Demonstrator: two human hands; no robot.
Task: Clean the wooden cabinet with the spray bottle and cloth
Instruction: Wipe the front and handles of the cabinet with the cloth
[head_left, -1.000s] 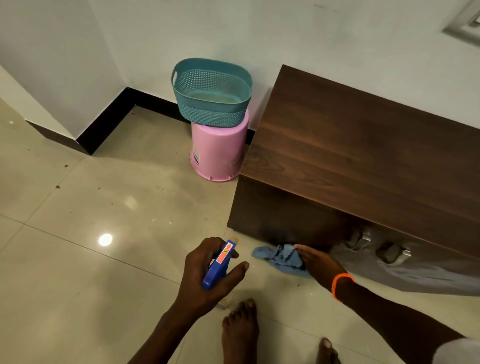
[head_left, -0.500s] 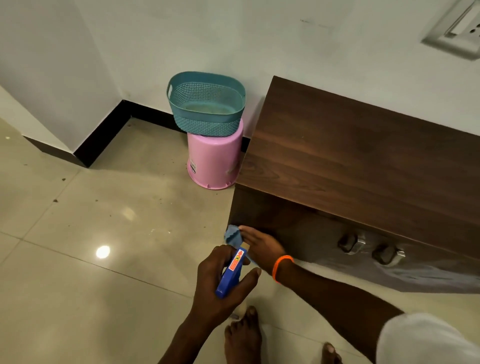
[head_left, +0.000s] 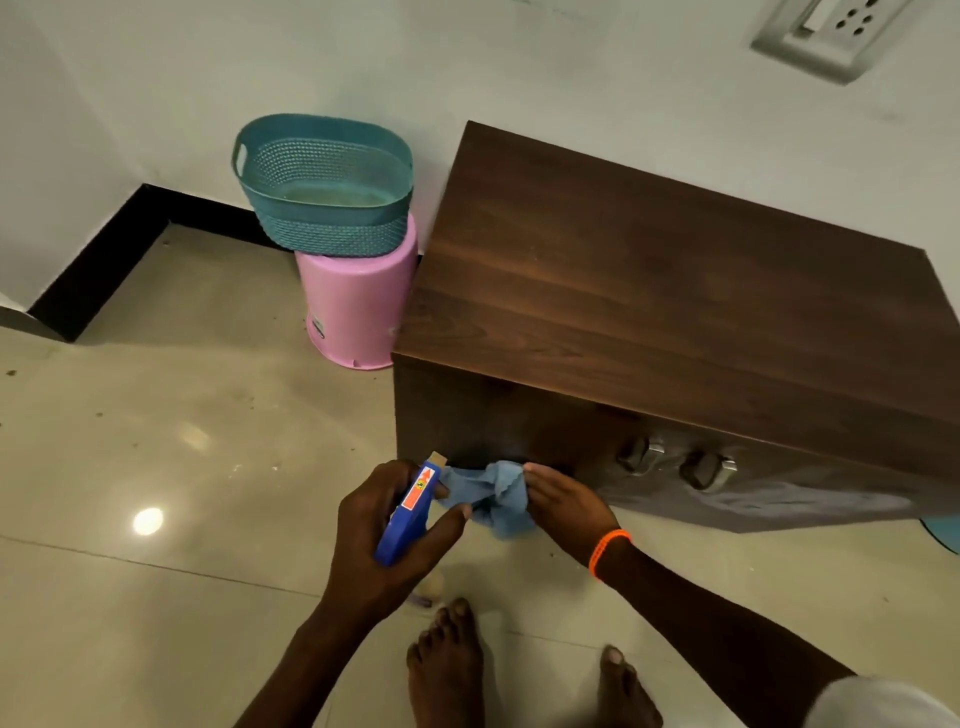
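Observation:
A low dark wooden cabinet (head_left: 649, 322) stands against the wall, with two metal handles (head_left: 675, 462) on its front. My left hand (head_left: 384, 540) grips a blue spray bottle (head_left: 408, 512) by its head, nozzle pointing up toward the cabinet's lower left corner. My right hand (head_left: 566, 501), with an orange band on the wrist, holds a crumpled light blue cloth (head_left: 488, 496) just in front of the cabinet's lower front, close to the floor. Cloth and bottle almost touch.
An upturned pink bucket (head_left: 356, 306) with a teal basket (head_left: 324, 187) on top stands left of the cabinet by the wall. My bare feet (head_left: 452, 670) are on the tiled floor below the hands. A wall socket (head_left: 831, 31) sits above the cabinet.
My right hand drew the cloth back from the cabinet's left front corner toward the bottle. My left hand with the bottle rose slightly. The view shifted left and nearer.

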